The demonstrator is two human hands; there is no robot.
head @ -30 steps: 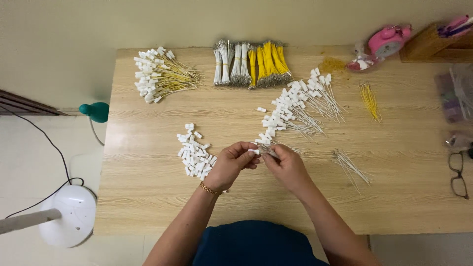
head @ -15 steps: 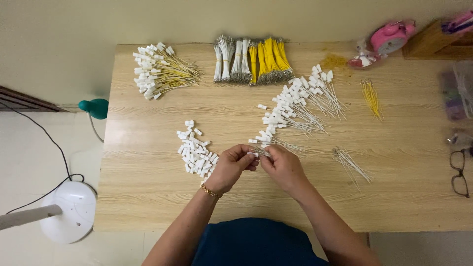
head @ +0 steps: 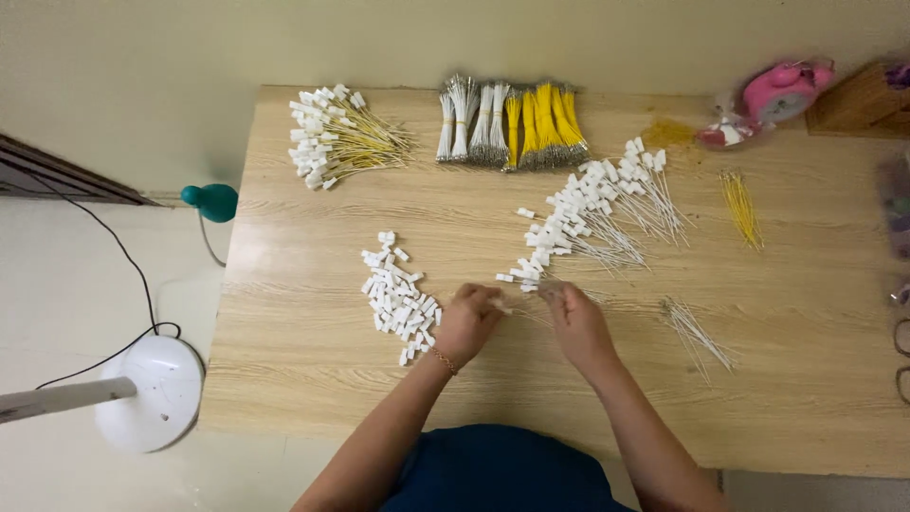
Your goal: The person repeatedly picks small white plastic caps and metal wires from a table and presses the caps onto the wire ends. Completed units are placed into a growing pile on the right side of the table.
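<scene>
- The left hand (head: 466, 322) had its fingers pinched shut on what looked like a small white connector (head: 500, 304), blurred.
- The right hand (head: 576, 322) pinched a thin white wire (head: 555, 289), fingers closed, just beside the left.
- Left of the fingers lay a pile of loose white connectors (head: 398, 299) on the tabletop (head: 303, 379).
- Beyond the fingers spread finished white wires (head: 592, 213); bare wires (head: 697, 332) lay right.

Soft, even, warm light on the bench (head: 313, 379), faint shadows only, no glare, hands slightly motion-blurred, right edge going soft.
</scene>
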